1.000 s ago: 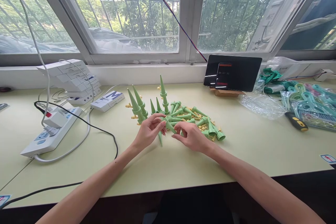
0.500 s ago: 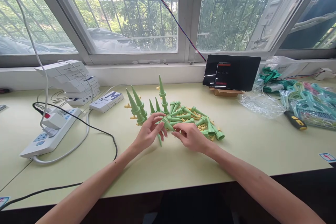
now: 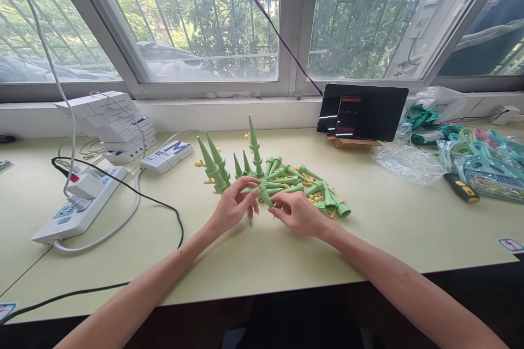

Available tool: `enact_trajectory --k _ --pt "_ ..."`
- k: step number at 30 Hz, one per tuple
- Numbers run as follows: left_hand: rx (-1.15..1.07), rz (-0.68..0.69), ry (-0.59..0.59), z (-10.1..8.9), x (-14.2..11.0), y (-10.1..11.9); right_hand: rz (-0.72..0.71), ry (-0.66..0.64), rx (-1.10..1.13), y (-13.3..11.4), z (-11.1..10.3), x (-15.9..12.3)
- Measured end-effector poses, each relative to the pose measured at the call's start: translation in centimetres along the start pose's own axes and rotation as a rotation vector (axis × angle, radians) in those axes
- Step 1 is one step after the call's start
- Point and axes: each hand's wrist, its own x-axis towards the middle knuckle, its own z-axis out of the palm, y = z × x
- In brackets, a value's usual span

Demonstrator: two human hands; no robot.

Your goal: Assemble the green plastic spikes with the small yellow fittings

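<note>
Between my hands is a green plant watering spike (image 3: 266, 196), its cone slanting down to the right. My left hand (image 3: 232, 208) grips it near the wide collar end, thumb and fingers bent around it. My right hand (image 3: 298, 214) pinches the narrower lower end between thumb and fingertips. Beneath my left fingers pokes the tip of another green spike (image 3: 251, 222), mostly hidden by the hand. Behind, several assembled spikes (image 3: 210, 161) with yellow valves stand upright, points up. A loose pile of green cones (image 3: 292, 181) and small yellow valves (image 3: 315, 191) lies right behind my right hand.
To the left are a white power strip (image 3: 82, 207), cables, a flat white box (image 3: 167, 157) and stacked boxes (image 3: 110, 125). A tablet (image 3: 380, 114) with a phone leaning on it stands at the back. At right lie a screwdriver (image 3: 462, 188) and bagged teal items (image 3: 485, 161).
Both hands keep hold of the same spike. It tilts slightly between frames, and my left fingers shift a little around its collar. The standing spikes and the pile stay put.
</note>
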Motion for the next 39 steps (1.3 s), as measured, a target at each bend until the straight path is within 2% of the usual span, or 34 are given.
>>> enact_trajectory --k 4,12,26,31,39 --pt "0.038 -0.007 0.009 -0.1 -0.1 -0.1 0.015 -0.028 -0.008 -0.2 -0.1 -0.1" --pt "0.018 -0.005 -0.060 0.0 -0.3 0.4 0.019 -0.075 0.008 -0.7 -0.4 0.0" --pt "0.150 -0.057 -0.014 -0.2 -0.3 -0.3 -0.050 -0.057 -0.097 -0.4 -0.4 0.1" --pt "0.196 -0.043 -0.010 -0.1 -0.3 -0.1 -0.082 0.015 -0.123 0.0 -0.4 0.3" --pt "0.263 -0.039 0.032 0.2 -0.2 0.3 -0.033 0.253 -0.180 1.0 -1.1 0.6"
